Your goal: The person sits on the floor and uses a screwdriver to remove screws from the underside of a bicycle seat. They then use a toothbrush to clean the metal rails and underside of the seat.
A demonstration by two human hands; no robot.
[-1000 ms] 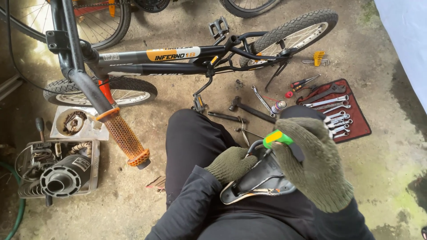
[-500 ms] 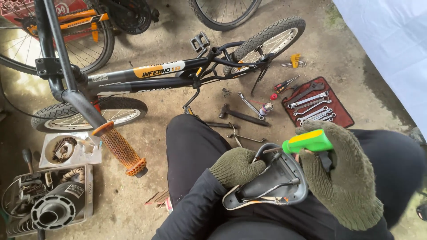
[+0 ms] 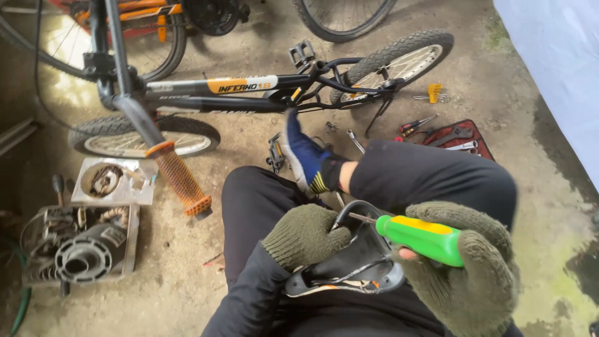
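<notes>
While gloved hands grip it, the black saddle [image 3: 349, 265] lies upside-down, rails showing.

Both hands wear thick knitted olive-green wool gloves, fuzzy and worn: the left hand [image 3: 304, 235] at lower centre, the right hand [image 3: 469, 274] at lower right. Black long sleeves reach the glove cuffs. Black trousers cover the legs, and a blue sock with a yellow-striped black ankle band [image 3: 309, 159] shows at centre frame.

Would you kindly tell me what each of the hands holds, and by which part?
Right hand grips a screwdriver by its green handle; left hand steadies the upturned bicycle saddle at its edge.
</notes>
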